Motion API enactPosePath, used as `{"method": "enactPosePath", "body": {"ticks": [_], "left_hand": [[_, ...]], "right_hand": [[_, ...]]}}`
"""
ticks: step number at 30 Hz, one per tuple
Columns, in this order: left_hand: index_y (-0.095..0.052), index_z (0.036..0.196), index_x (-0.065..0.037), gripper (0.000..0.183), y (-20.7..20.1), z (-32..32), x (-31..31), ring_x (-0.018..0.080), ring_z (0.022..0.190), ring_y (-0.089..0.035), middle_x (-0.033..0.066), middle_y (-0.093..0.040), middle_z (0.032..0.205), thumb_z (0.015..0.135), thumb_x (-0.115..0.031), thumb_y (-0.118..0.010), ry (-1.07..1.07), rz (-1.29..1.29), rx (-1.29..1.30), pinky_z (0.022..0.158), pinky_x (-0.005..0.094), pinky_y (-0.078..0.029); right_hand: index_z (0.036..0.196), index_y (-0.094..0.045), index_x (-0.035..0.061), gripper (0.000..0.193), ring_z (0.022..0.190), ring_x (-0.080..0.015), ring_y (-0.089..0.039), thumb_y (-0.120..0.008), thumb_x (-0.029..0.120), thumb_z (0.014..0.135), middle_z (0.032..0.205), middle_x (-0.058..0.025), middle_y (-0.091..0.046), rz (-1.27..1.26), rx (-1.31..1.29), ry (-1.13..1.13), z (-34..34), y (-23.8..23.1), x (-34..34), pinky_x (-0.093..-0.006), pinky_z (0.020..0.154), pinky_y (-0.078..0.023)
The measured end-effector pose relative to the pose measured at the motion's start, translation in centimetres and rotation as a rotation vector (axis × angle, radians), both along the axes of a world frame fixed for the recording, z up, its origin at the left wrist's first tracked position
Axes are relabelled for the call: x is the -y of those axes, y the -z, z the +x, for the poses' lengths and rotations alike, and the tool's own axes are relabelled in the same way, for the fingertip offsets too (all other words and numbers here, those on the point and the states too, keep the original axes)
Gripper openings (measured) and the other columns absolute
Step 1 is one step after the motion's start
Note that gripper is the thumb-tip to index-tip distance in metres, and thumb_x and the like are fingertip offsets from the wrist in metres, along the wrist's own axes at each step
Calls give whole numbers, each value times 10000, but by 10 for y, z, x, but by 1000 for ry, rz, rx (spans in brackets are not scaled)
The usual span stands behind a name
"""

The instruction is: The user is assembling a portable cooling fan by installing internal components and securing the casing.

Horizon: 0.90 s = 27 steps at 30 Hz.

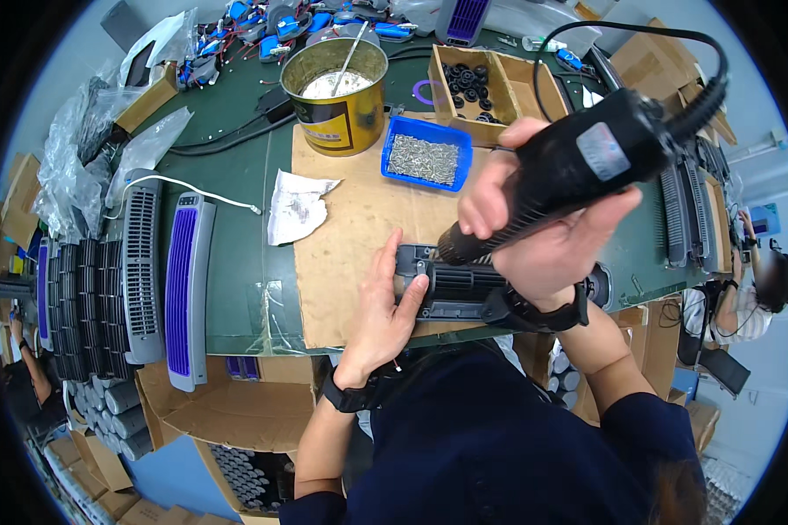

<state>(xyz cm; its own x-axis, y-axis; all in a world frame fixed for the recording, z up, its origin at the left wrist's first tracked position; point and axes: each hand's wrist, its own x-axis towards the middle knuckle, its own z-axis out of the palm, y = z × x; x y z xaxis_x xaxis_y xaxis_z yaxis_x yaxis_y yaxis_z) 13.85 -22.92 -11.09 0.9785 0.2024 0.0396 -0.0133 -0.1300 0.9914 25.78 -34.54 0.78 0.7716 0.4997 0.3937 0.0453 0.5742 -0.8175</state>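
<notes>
A black corded electric screwdriver (578, 162) fills my right hand (547, 236), its fingers wrapped round the grip. The tool slants down to the left, and its nose sits over the left end of a dark grey tower fan housing (460, 284). Whether the bit touches a screw cannot be made out. My left hand (385, 306) grips that same end of the housing, thumb on top and fingers along the side. Part of the housing is hidden behind my right hand and wrist. Beneath it lies a brown cardboard sheet (341, 262).
Beyond the housing stand a blue tray of screws (425, 153), a metal can (337, 96) and a cardboard box with black round parts (464, 87). Crumpled white paper (298, 208) lies left of them. Purple-and-grey fan housings (188, 289) line the left edge. Other people (749, 302) sit further off.
</notes>
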Motion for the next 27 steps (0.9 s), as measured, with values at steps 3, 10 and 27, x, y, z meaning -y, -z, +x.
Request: {"method": "enactPosePath", "body": {"ticks": [3, 10, 27], "left_hand": [[-283, 1456, 10, 616, -6, -1, -1, 373, 1205, -455, 220, -453, 1323, 956, -224, -556, -13, 160, -8, 1052, 437, -312], [-289, 1439, 26, 614, -10, 2, -1, 340, 1120, -492, 207, -480, 1238, 935, -188, -568, -7, 180, -23, 1022, 425, -295], [-375, 1375, 36, 603, -3, 9, -6, 322, 1034, -525, 183, -514, 1139, 852, -99, -643, -2, 178, 53, 927, 400, -354]], "right_hand": [[1175, -418, -15, 1018, 539, -143, -468, -235, 900, 767, 622, -61, -485, -24, -29, -3, -2, 8, -8, -294, 548, -422], [1177, -415, -12, 1017, 556, -140, -476, -249, 901, 762, 644, -62, -496, -68, -24, -14, 0, 20, -17, -290, 561, -427], [975, -452, 40, 975, 493, -155, -490, -318, 955, 667, 600, -83, -524, -318, 3, -94, -6, 16, -25, -278, 447, -416]]}}
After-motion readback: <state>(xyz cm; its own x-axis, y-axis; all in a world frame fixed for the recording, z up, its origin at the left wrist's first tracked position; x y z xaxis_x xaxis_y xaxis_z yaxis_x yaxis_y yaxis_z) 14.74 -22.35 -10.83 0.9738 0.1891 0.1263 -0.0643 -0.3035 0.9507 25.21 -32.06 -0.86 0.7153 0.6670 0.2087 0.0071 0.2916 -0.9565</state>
